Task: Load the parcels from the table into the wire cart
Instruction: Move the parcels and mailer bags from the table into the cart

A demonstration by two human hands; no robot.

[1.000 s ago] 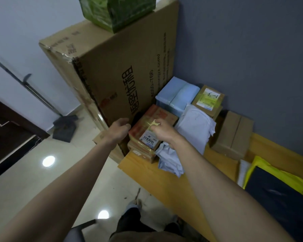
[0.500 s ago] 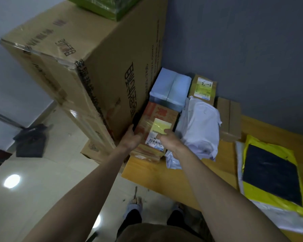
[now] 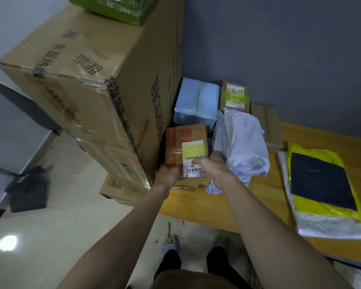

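From the head camera, looking down: the person stands at the left end of a wooden counter (image 3: pixel 206 207) set against a grey wall. Both hands are on a small brown parcel (image 3: pixel 186 140) with red print and a yellow-and-white label, which lies on top of another flat box at the counter's near left corner. The left hand (image 3: pixel 167 178) grips the parcel's near left edge, fingers curled round it; the right hand (image 3: pixel 212 170) holds the near right side, its thumb pressed onto the label, fingers clamped on the parcel.

Just beside the parcel, to its right, lies a crumpled white poly bag (image 3: pixel 242 147). Behind it, against the wall, sit a pale blue wrapped package (image 3: pixel 196 103), a small carton marked "1-3" (image 3: pixel 234 94) and a plain brown box (image 3: pixel 268 126). Near the counter's right end lies a yellow mailer with a black panel (image 3: pixel 321 180) on a grey bag.

A big cardboard box (image 3: pixel 104 90) stands on the floor off the counter's left end, touching the parcel's left side, with a green package (image 3: pixel 117 7) on top.
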